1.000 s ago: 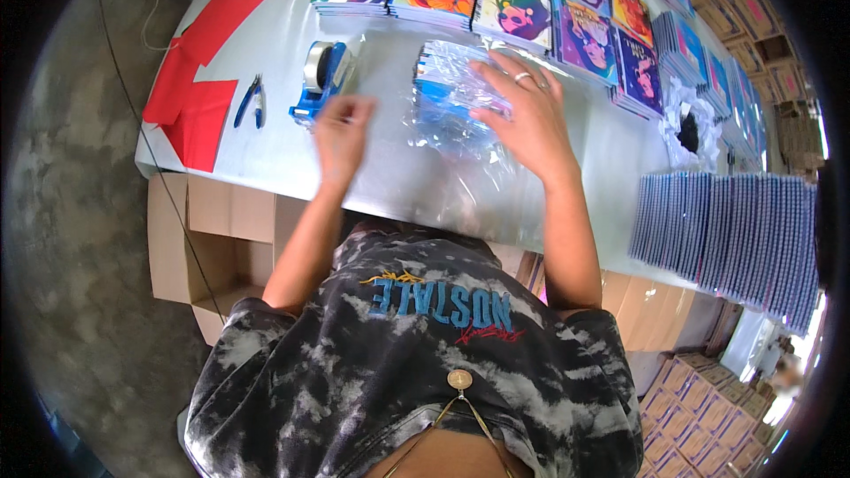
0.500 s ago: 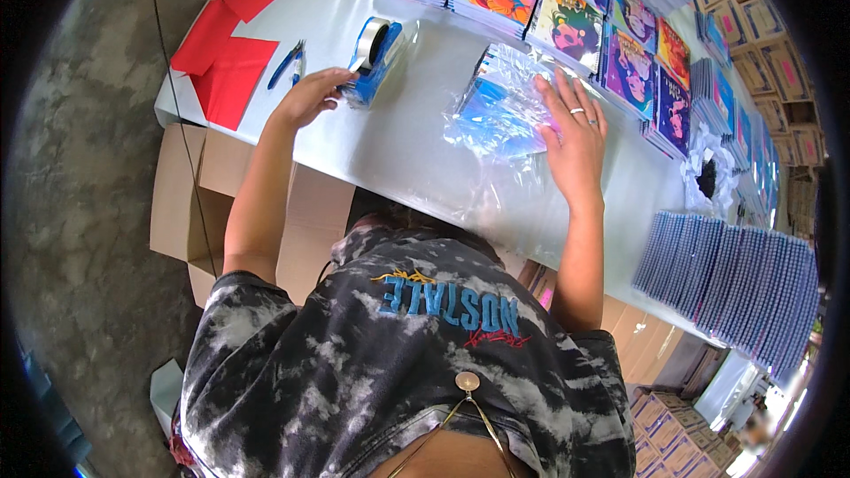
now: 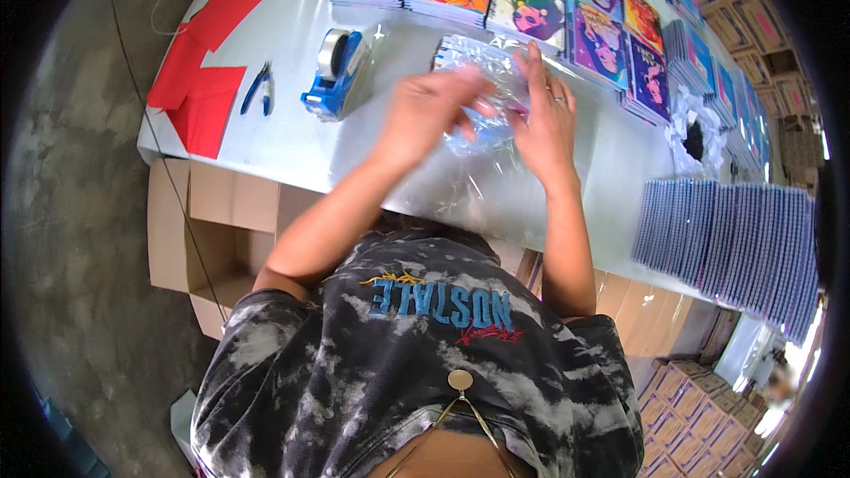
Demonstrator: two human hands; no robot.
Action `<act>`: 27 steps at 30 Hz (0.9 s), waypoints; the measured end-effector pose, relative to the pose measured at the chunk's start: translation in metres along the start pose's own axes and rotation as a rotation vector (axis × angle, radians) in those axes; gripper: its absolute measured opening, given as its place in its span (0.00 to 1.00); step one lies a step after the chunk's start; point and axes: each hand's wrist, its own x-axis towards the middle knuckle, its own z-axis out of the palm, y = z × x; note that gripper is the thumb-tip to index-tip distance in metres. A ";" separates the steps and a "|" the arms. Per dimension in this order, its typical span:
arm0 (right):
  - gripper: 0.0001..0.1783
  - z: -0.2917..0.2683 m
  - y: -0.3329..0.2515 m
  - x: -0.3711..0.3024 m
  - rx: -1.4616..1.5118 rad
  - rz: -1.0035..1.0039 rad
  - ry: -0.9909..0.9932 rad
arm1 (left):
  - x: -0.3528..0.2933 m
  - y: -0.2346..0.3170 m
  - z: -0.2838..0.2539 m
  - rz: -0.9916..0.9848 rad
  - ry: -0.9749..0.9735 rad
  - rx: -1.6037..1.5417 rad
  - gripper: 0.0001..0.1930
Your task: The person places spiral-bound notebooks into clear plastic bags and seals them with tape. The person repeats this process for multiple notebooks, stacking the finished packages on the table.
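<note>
A spiral notebook in a clear plastic wrap (image 3: 485, 55) lies on the table in front of me, its wire-bound edge showing at the left. My left hand (image 3: 429, 115) is over the left part of the wrap, smeared by motion; whether its fingers hold anything is hidden. At the wrap's right side rests my right hand (image 3: 547, 124), its fingers stretched out and a ring on one of them. A blue tape dispenser (image 3: 326, 96) with a roll of tape stands left of the notebook. Farther left lie blue-handled cutting pliers (image 3: 258, 90).
Red sheets (image 3: 211, 111) lie at the table's left end. Stacks of colourful notebooks (image 3: 531, 9) line the far side. Spiral-bound stacks (image 3: 722, 243) stand at the right, near a white plastic bag (image 3: 686, 137). An open cardboard box (image 3: 226, 252) sits below the table edge.
My left hand has left the tape dispenser and moved right, onto the wrapped notebook. The right hand stays at the wrap's right side. The whole view has shifted slightly.
</note>
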 end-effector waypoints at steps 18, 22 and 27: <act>0.48 0.001 -0.029 0.073 -0.224 0.091 -0.492 | -0.012 -0.188 -0.004 -0.102 0.032 0.202 0.14; 0.44 -0.003 -0.033 0.063 -0.011 0.168 -0.314 | -0.014 -0.169 0.006 -0.458 -0.514 0.023 0.24; 0.49 -0.019 0.024 0.020 1.120 0.346 -0.001 | 0.025 -0.128 -0.040 -0.042 -0.298 -0.489 0.40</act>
